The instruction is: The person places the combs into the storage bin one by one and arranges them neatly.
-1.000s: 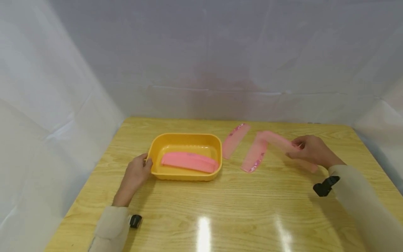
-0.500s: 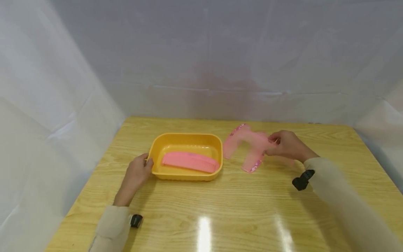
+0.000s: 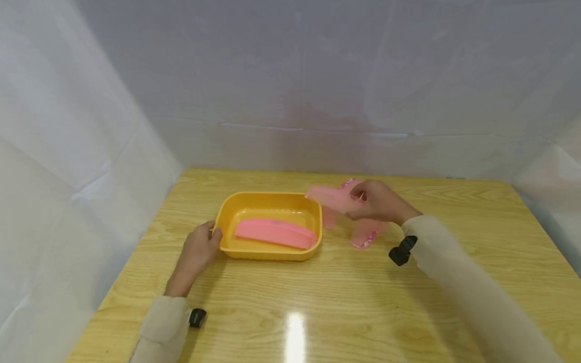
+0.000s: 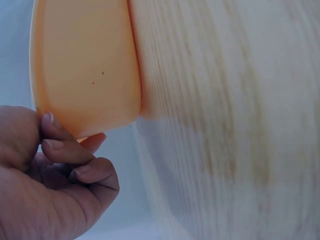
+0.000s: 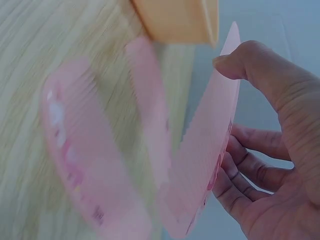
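Note:
My left hand (image 3: 196, 254) grips the left rim of a yellow plastic basin (image 3: 271, 255), its thumb and fingers pinching the edge in the left wrist view. Inside the basin lies one pink comb (image 3: 274, 232), teeth towards me. My right hand (image 3: 379, 202) pinches a second pink comb (image 5: 212, 120) between thumb and fingers; its far end reaches the basin's right rim in the head view. Below that hand, two more pink combs with printed spines rest on the table: a nearer comb (image 5: 87, 150) and a farther comb (image 5: 150, 107), both partly covered in the head view.
The wooden table (image 3: 254, 307) carries the basin and combs, its back edge close to a pale sheet (image 3: 272, 91) hung behind. Sheeting also hangs at the left and right sides. Each sleeve has a black wrist device, such as the right one (image 3: 403, 250).
My right hand has carried its comb leftward over the two lying combs to the basin's right rim. The left hand and the basin have stayed in place.

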{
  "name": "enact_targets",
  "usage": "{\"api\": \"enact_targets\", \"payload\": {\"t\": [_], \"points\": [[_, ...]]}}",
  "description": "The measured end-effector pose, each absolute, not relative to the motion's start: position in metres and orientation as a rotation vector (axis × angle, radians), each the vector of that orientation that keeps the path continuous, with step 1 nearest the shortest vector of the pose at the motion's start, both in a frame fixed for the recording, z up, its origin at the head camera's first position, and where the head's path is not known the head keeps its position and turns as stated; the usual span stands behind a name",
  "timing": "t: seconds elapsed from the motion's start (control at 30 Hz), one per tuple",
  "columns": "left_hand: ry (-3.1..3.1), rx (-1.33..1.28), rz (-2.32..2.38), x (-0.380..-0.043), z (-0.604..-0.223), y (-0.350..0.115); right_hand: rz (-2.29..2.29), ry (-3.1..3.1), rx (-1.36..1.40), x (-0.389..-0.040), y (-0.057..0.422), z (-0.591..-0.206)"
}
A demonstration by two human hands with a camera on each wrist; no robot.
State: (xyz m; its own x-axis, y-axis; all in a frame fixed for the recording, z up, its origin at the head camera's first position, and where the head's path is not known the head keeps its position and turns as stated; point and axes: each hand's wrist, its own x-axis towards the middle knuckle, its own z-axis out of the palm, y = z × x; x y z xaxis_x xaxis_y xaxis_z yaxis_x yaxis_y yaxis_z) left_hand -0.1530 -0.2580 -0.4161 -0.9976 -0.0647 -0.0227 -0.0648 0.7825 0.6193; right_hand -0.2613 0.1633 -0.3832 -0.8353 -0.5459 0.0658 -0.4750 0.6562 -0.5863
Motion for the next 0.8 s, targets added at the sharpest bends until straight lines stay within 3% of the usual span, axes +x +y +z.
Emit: {"api": "enact_targets", "payload": {"t": [0.8], "points": [[2.968,-0.098,1.044,-0.152,-0.416,-0.260,-0.870,2.636,-1.089,-0.255,0.055,-0.354]]}}
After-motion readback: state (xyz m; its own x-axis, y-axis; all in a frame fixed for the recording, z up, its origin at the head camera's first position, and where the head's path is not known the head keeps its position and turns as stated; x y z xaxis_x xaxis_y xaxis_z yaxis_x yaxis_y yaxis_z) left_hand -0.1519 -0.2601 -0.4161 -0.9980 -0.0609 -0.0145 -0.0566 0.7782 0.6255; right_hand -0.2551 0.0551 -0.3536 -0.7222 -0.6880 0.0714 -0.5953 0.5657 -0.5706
